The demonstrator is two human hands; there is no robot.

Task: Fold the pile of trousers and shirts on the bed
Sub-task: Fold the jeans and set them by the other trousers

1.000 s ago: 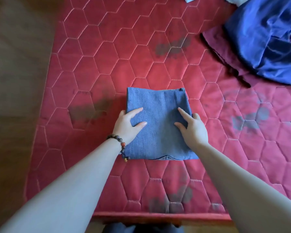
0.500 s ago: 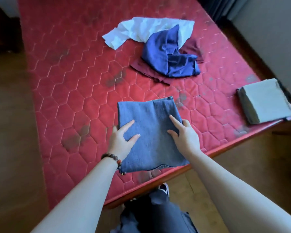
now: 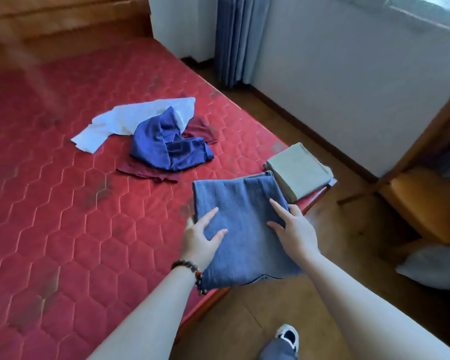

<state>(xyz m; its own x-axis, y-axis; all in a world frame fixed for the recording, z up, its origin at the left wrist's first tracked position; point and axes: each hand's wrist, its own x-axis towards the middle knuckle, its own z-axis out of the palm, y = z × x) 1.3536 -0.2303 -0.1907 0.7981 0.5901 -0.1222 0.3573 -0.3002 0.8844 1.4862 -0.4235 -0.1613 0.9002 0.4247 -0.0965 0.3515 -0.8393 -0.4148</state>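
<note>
A folded square of blue denim jeans (image 3: 240, 224) sits at the bed's near right edge, its weave coarse and matte, a curved seam showing at the lower hem that overhangs the mattress (image 3: 63, 229). The left hand (image 3: 202, 239) grips the jeans' left side, thumb on top and fingers spread, the rest tucked under the fold. The right hand (image 3: 295, 233) grips the right side the same way, fingers flat on the cloth. A bracelet (image 3: 191, 268) of dark round beads with one reddish bead circles the left wrist.

At 1 o'clock from the jeans, just beside them, lies a folded grey-green garment (image 3: 299, 170), a neat thick rectangle at the bed's corner. At 11 o'clock, well apart, is the unfolded pile: a smooth, slightly glossy blue garment (image 3: 166, 145) crumpled over a maroon one (image 3: 146, 171), with a white shirt (image 3: 130, 120) spread behind.

The mattress is red, quilted in stitched hexagons, with dark blotches. No writing or labels can be read.
</note>
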